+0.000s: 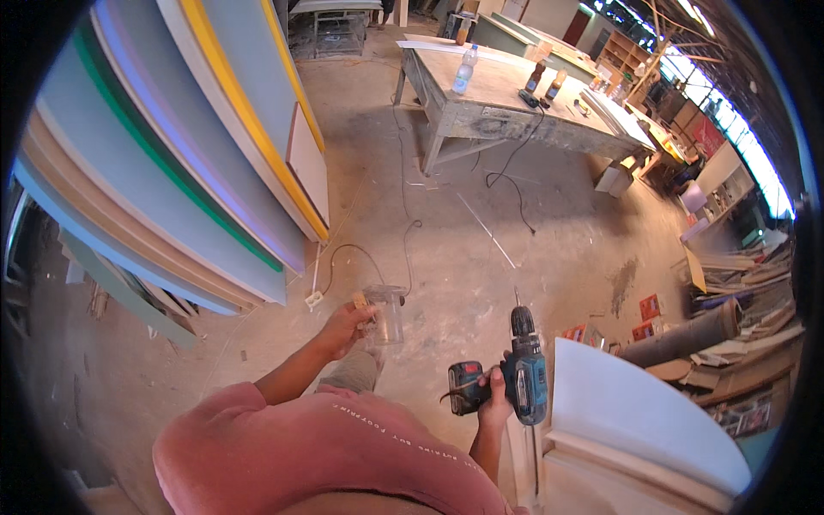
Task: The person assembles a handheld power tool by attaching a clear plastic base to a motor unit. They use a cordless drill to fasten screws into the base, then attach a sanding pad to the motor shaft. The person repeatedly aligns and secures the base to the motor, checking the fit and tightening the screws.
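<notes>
My right hand (493,402) is wrapped round the handle of a teal and black cordless drill (530,382), whose thin bit points away from me. Its black battery (466,388) sticks out to the left of my fingers. In front of my body my left hand (342,329) grips a clear plastic jar (390,319) near its rim. Something small and yellowish shows by my left fingertips, too indistinct to name. What the jar contains cannot be made out.
Large coloured panels (184,146) stand upright at left. A worn workbench (515,73) ahead bears bottles (465,70) and another drill (530,99). Cables (403,163) trail over the floor. A white curved board (635,412) stands close at right, near scrap wood (747,343) and a tube (687,335).
</notes>
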The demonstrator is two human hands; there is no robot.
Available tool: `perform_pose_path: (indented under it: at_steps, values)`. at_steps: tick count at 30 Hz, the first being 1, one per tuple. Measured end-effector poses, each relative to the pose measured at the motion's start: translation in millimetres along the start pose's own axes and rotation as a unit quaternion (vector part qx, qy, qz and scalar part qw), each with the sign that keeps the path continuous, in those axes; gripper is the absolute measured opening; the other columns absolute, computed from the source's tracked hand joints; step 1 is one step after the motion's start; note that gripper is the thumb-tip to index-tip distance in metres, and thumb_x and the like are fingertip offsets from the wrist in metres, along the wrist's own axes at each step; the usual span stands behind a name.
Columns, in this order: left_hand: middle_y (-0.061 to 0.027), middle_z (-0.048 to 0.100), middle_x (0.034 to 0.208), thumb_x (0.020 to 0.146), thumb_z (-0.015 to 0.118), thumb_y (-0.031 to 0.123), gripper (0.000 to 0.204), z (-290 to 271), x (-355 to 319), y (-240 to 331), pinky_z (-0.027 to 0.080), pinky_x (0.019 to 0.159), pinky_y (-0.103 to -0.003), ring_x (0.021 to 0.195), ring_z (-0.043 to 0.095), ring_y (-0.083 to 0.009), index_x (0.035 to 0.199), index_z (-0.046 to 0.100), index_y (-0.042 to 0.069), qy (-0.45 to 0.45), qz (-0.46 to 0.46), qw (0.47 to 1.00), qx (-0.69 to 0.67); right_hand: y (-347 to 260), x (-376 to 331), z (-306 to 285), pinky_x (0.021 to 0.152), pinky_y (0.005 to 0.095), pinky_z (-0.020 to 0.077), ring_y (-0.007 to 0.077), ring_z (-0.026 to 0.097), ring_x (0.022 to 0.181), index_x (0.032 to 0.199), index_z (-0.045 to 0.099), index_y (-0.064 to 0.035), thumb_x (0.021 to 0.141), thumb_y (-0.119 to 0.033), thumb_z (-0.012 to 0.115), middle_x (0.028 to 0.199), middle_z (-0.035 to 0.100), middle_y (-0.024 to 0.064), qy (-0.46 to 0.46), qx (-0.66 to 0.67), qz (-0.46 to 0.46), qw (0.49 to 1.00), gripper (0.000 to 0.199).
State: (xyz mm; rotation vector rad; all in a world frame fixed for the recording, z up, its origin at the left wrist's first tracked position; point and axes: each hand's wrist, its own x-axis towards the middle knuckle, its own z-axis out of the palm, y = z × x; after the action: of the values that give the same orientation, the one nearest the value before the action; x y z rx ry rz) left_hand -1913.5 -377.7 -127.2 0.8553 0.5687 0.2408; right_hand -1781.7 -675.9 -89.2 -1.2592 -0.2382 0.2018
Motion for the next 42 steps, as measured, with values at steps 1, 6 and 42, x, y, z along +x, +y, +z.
perform_pose_path:
  at_steps: [1,6,42]
  values:
    - [-0.0015,0.065,0.109,0.096,0.067,0.025,0.031,3.7,28.1,2.7,0.054,0.088,-0.039,0.100,0.063,-0.0161,0.121,0.059,0.007,-0.004,0.000,0.999,-0.032,7.5,38.8,3.3,0.074,0.0310,0.0479,0.0135,0.054,0.072,0.136,0.051,0.0012,0.093,-0.018,0.070,0.086,0.055,0.0029,-0.015,-0.001,0.001,1.000,0.051]
    - [-0.0011,0.064,0.111,0.097,0.065,0.024,0.030,41.6,212.4,15.1,0.052,0.089,-0.038,0.102,0.062,-0.0157,0.123,0.060,0.010,0.009,0.000,0.997,-0.076,38.6,216.2,22.3,0.072,0.0325,0.0505,0.0143,0.056,0.068,0.135,0.051,0.0012,0.092,-0.015,0.069,0.084,0.056,0.0036,-0.032,0.028,0.006,0.999,0.049]
    - [-0.0016,0.065,0.098,0.097,0.064,0.034,0.033,331.2,1228.2,322.6,0.053,0.078,-0.037,0.090,0.063,-0.0138,0.115,0.064,0.007,0.158,0.017,0.986,0.040,222.7,1340.0,115.7,0.089,0.0392,0.0499,0.0250,0.063,0.096,0.116,0.065,-0.0048,0.089,-0.020,0.074,0.103,0.067,0.0089,-0.173,-0.334,0.069,0.924,0.033]
